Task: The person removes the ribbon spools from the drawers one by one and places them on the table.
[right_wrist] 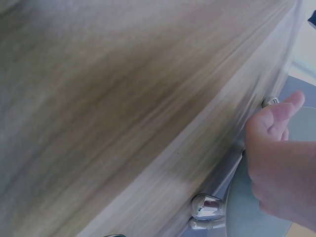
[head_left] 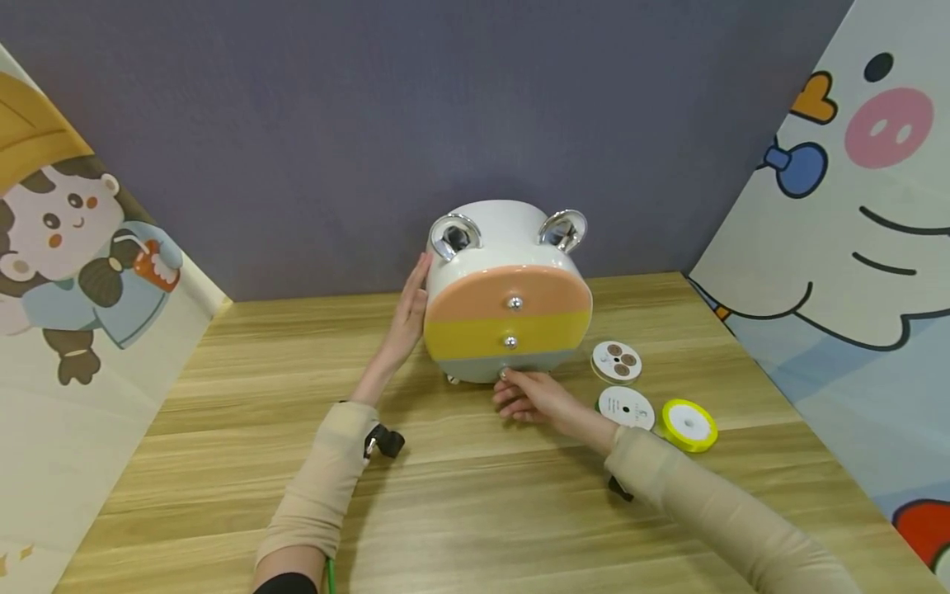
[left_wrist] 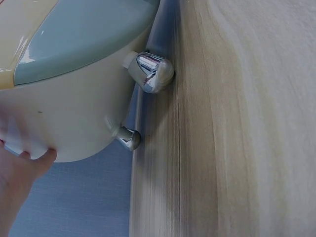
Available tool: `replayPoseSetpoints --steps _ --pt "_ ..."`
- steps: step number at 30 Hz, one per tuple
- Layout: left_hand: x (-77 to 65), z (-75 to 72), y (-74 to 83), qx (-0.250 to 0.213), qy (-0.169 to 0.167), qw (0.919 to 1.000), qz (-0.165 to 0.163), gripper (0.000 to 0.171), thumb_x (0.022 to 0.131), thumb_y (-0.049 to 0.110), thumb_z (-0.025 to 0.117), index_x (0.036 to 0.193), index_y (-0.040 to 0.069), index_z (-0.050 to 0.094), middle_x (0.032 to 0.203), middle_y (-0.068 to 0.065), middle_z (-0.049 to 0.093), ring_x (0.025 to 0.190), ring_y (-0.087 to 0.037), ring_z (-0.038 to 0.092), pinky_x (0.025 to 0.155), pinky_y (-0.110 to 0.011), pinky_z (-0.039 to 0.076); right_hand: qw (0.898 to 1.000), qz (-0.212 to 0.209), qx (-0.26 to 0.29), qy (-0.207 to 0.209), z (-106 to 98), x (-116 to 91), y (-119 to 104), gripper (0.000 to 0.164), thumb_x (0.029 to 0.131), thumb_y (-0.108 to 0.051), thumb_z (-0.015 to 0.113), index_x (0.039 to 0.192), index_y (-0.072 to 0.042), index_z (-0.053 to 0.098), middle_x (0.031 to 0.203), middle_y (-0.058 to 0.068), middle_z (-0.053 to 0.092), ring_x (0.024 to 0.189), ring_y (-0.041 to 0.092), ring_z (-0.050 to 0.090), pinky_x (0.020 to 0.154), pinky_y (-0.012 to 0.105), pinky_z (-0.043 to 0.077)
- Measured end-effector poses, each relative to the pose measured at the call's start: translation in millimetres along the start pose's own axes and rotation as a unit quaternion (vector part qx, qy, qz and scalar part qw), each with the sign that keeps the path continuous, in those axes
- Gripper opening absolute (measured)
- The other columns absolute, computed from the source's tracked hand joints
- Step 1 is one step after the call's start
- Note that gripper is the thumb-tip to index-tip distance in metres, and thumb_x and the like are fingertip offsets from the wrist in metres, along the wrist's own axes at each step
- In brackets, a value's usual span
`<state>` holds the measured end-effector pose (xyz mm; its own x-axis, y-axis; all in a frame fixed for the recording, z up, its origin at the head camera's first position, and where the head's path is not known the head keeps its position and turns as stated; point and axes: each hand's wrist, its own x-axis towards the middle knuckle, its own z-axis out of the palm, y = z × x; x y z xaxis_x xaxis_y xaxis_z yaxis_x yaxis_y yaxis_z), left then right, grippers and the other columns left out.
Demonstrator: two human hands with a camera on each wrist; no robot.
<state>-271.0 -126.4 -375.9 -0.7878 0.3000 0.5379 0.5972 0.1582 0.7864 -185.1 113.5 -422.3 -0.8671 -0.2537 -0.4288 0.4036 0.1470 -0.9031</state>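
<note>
A white rounded drawer box [head_left: 505,227] with silver ear-shaped handles stands at the back of the table. Its front has an orange drawer [head_left: 475,297], a yellow drawer [head_left: 467,334] and a grey-green bottom drawer [head_left: 467,368], flush with one another. My left hand [head_left: 404,318] rests with straight fingers against the box's left side; the left wrist view shows the fingertips touching the white wall. My right hand [head_left: 538,396] is at the bottom drawer, thumb and fingers pinching its small silver knob [head_left: 504,373]. The right wrist view hides that knob behind the hand.
Right of the box lie a ribbon spool with brown dots [head_left: 616,361], a white spool [head_left: 627,408] and a yellow ribbon spool [head_left: 689,425]. Silver feet [left_wrist: 153,71] hold the box off the wooden table [head_left: 460,511]. A grey wall [head_left: 334,165] rises behind.
</note>
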Motion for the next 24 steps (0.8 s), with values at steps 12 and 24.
replayPoseSetpoints --steps 12,24 --pt "4.7 3.6 -39.7 -0.002 0.012 0.9999 -0.005 0.075 0.100 0.063 0.025 0.159 0.017 0.020 0.169 -0.009 0.010 0.157 -0.028 0.008 0.124 -0.062 0.007 1.000 0.010 0.003 0.007 1 -6 3 0.046 0.104 -0.037 0.047 0.118 0.004 0.062 0.086 -0.004 0.074 0.067 0.006 0.069 0.060 0.016 0.053" --pt "4.3 3.7 -39.5 -0.004 0.013 0.9999 -0.011 0.070 0.102 0.062 0.027 0.159 0.023 0.021 0.169 -0.011 0.011 0.157 -0.025 0.009 0.124 -0.062 0.008 1.000 0.003 -0.007 -0.009 3 -18 11 0.046 0.104 -0.038 0.048 0.115 0.004 0.063 0.085 -0.004 0.074 0.067 0.006 0.069 0.060 0.016 0.052"
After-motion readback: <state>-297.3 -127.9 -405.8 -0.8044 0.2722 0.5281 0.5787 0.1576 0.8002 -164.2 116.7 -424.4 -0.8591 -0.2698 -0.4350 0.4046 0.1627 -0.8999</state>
